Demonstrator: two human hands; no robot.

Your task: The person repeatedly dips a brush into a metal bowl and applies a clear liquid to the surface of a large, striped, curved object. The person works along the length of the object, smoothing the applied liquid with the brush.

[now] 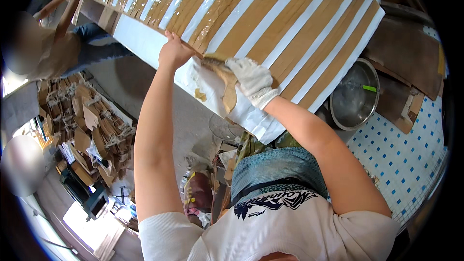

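Observation:
Brown strips (263, 12) lie side by side, with white gaps between them, on a large slanting white-covered board (142, 36). Toward the upper left they shine as if wet or glazed. My bare left hand (175, 52) is closed at the board's near edge, its fingers on the end of a brown strip. My right hand (251, 79), in a white knitted glove, is closed around a brush (215, 62) with dark bristles, just right of my left hand. The glove hides most of its handle. Under it, the white sheet (258, 121) is crumpled, with a tan patch.
A round metal basin (355, 94) with a green-handled tool (369, 88) stands right of the board. Brown sheets (406, 53) lie beyond it. Another person (53, 48) works at the far left, near stacked brown pieces (89, 123). A dark red bag (198, 191) sits below.

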